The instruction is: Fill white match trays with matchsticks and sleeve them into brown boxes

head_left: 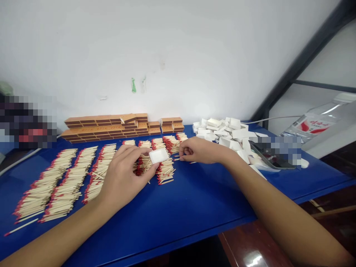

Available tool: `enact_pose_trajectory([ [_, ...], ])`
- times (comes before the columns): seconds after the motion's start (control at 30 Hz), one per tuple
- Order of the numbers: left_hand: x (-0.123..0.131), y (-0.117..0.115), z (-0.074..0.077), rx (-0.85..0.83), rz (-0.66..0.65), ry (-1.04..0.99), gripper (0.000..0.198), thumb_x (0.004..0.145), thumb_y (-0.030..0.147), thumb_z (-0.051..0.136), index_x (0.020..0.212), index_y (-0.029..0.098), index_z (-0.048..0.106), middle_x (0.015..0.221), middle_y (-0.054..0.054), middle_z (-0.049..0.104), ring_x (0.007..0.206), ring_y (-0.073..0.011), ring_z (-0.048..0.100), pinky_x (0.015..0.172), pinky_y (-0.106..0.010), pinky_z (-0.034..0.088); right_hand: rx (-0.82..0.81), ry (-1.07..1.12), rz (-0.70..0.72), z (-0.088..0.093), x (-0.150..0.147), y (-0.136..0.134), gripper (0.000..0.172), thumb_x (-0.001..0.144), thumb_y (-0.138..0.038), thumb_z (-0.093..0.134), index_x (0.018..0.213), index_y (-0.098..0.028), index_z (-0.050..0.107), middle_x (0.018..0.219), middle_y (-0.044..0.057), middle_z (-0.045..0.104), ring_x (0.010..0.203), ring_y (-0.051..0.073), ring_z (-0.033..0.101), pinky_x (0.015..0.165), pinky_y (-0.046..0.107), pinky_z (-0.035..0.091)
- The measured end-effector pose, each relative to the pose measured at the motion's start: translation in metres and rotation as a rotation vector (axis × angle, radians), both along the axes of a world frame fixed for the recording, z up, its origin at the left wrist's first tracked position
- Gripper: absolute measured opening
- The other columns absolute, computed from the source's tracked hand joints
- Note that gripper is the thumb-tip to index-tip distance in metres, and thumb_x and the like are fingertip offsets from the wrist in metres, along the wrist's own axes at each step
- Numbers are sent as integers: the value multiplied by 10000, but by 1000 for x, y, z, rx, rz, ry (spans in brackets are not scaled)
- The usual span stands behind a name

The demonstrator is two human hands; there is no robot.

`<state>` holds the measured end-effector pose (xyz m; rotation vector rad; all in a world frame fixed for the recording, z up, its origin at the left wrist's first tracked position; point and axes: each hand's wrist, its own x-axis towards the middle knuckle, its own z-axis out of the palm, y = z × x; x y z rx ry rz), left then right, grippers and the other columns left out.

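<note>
My left hand (125, 174) holds a small white matchbox tray (159, 155) between thumb and fingers, just above a row of red-tipped matches (165, 172). My right hand (198, 151) is curled, its fingertips pinching a few matches (178, 158) at the right end of that row. Long rows of matches (66, 181) lie to the left of my left hand on the blue table (194, 200).
Stacked orange-brown matchbox sleeves (111, 128) line the white wall at the back. A heap of white inner trays (225, 133) sits at the back right. A phone (271, 155) and a clear plastic bottle (319, 124) lie to the right. The table's front edge is near me.
</note>
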<state>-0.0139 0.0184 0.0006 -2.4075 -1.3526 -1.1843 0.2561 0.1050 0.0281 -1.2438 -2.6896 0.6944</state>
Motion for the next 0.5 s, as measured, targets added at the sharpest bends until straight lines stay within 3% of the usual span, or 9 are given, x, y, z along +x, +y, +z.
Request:
enact_pose_trajectory([
  [0.27, 0, 1, 0, -9, -2, 11, 273, 912, 307, 754, 1153, 188, 703, 993, -49, 736, 975, -247, 625, 907, -396, 500, -24, -23, -20, 4, 0, -3, 76, 880, -207, 637, 842, -183, 698, 693, 3, 656, 595, 127, 537, 573, 274, 362],
  [0.5, 0, 0, -2, -29, -1, 25, 260, 910, 305, 746, 1140, 191, 702, 1009, -57, 742, 997, -258, 632, 916, -417, 510, 144, 177, -54, 12, -6, -11, 138, 931, -281, 654, 849, -171, 665, 699, -5, 622, 615, 119, 516, 584, 262, 366],
])
